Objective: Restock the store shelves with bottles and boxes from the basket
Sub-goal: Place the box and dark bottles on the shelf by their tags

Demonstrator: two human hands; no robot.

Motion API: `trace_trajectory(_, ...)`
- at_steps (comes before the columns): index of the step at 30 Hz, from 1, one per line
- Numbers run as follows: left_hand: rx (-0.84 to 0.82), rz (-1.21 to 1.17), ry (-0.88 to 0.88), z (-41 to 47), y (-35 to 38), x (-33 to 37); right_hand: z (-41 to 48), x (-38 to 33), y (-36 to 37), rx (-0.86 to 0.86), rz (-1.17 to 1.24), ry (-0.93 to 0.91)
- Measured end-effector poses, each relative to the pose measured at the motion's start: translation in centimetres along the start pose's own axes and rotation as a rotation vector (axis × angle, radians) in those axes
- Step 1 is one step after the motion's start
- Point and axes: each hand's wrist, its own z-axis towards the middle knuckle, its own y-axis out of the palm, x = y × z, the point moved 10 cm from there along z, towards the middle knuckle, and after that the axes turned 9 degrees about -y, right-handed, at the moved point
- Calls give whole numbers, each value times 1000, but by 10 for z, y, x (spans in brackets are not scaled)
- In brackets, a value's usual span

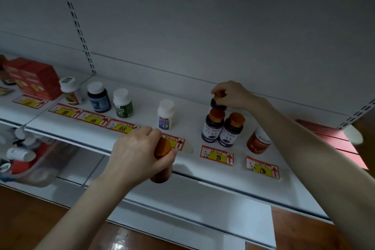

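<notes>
White metal shelf (pixel 142 97), grey back panel (pixel 203 26) with slotted uprights, brown wood floor (pixel 30 219) below; light is dim. Red-and-yellow price tags (pixel 218 156) run along the shelf front. Basket (pixel 40 168) sits low at left, under the shelf edge, holding white-capped bottles and something red; too blurred for more. On the shelf, left to right: red boxes (pixel 32 79), four white-capped bottles (pixel 165 115) spaced apart, two purple bottles (pixel 213 128) with orange caps standing side by side and touching, a red-orange bottle (pixel 258 142), flat red packs (pixel 332 138) at far right. Right hand (pixel 231 95) reaches over the pair, grip pinching the cap of a third purple bottle (pixel 218 104) from above, just behind them; can't tell if its base is on the shelf. Left hand (pixel 136 154) is in front of the shelf edge, grip wrapped round an amber bottle (pixel 162 148) with an orange cap, tilted, cap toward the shelf.
</notes>
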Motion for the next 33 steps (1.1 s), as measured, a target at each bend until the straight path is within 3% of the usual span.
trace_trajectory(16, -25, 12, -27, 11, -7, -7, 0, 11, 14, -55, 45, 51)
trace_trajectory(22, -14, -36, -157, 22, -31, -30, -3, -18, -28, 259, 59, -96)
trace_trajectory(27, 41, -31, -240, 17, -62, -52, -11, -76, -45, 412, 150, -265)
trace_trajectory(30, 82, -61, -347, 5, -83, -75, -20, -127, -29, 337, 355, -369)
trace_trajectory(33, 133, -91, -464, -14, -107, -102, -40, -196, 15, 67, 534, -494)
